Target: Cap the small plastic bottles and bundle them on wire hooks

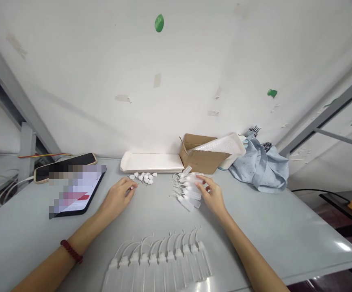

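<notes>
My left hand (119,196) hovers beside a small heap of white plastic caps (147,177), its thumb and fingertips pressed together. Whatever may be between those fingertips is too small to make out. On the other side, my right hand (212,195) reaches into a pile of short translucent plastic tubes (191,192) with thin curly tails. Its thumb and index finger close around one tube at the pile's right edge. Nearer to me lies a neat row of similar tubes (159,267), side by side, their thin tails pointing away from me.
Against the wall stand a stack of white trays (151,162) and an open cardboard box (206,161) with a white tray leaning in it. A light blue cloth bag (259,164) lies to the right. Two phones, one lit (83,196) and one dark (66,164), rest at left.
</notes>
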The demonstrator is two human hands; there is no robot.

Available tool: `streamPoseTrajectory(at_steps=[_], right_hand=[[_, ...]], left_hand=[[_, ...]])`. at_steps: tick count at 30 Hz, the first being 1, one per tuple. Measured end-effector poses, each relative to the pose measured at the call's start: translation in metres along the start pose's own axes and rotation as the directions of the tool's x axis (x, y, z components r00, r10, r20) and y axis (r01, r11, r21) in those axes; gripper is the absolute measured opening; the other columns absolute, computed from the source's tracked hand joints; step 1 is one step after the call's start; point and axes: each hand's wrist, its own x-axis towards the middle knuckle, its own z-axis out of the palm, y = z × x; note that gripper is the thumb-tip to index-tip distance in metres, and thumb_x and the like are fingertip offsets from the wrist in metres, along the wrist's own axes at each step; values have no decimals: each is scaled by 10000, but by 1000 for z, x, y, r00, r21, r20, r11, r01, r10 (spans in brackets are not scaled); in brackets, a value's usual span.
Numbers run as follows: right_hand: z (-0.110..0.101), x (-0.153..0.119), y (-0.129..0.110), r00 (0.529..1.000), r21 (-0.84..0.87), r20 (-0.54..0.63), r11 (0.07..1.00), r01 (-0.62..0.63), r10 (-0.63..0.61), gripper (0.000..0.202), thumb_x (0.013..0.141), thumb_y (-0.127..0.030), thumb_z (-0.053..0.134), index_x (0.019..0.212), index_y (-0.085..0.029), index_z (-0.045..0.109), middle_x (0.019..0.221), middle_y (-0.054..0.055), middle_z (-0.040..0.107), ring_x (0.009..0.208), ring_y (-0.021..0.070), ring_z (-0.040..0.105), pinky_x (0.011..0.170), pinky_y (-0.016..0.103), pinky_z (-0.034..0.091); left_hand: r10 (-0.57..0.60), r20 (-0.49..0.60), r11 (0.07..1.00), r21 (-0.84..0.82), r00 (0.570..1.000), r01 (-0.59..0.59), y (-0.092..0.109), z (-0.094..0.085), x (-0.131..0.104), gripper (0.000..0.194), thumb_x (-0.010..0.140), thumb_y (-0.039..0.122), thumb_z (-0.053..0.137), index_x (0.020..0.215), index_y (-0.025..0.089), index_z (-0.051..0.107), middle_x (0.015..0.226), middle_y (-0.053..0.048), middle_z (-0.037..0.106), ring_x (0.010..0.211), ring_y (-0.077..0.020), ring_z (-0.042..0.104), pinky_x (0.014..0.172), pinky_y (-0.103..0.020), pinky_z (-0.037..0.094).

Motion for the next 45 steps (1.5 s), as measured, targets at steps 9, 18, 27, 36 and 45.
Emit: streamPoseTrajectory(at_steps=[9, 18, 27, 36, 45], right_hand=[[-7, 4, -4, 1000, -27, -29, 1000, -11, 10, 432, 828, -436, 485, 1125, -132, 560, 1098, 145, 604, 912, 235, 549, 644, 307, 443], [-52, -39, -57, 961, -70, 273, 997, -30, 48, 242, 815, -300, 502, 607, -177, 503, 513, -30, 493, 479, 108, 435, 484, 227, 324], [-66, -109, -73, 788, -373, 554, 926, -54, 269, 133, 719, -191, 510, 604, -187, 442, 534, -28, 491, 506, 109, 437, 499, 219, 285], [-56, -112, -60, 793, -440, 523, 896, -63, 312, 158, 740, -268, 526, 623, -194, 451, 536, -17, 503, 516, 128, 441, 495, 234, 272], [-66, -83, -79, 838, -202, 528, 979, -33, 137, 228, 780, -236, 491, 590, -204, 370, 530, -36, 445, 485, 108, 388, 478, 235, 284]], left_hand=[[-73, -37, 996, -55, 997, 71, 13, 3, -2, 163, 760, 249, 434, 867, 174, 532, 855, -69, 636, 710, -213, 635, 703, -342, 502], [-52, -64, 993, -109, 997, 45, 25, -3, -5, 149, 790, 251, 442, 867, 175, 544, 905, -67, 615, 742, -194, 645, 698, -308, 501], [-43, -7, 979, -201, 999, 40, 40, 4, -13, 150, 787, 270, 460, 861, 177, 553, 902, -61, 629, 744, -188, 646, 691, -296, 508], [-104, 1, 969, -224, 995, 101, 47, -1, -10, 137, 739, 289, 494, 794, 191, 572, 825, -54, 642, 736, -214, 609, 636, -310, 482], [-272, 115, 858, -420, 955, 295, 52, -3, -10, 180, 695, 342, 590, 787, 188, 600, 821, -45, 666, 740, -212, 623, 724, -343, 495]])
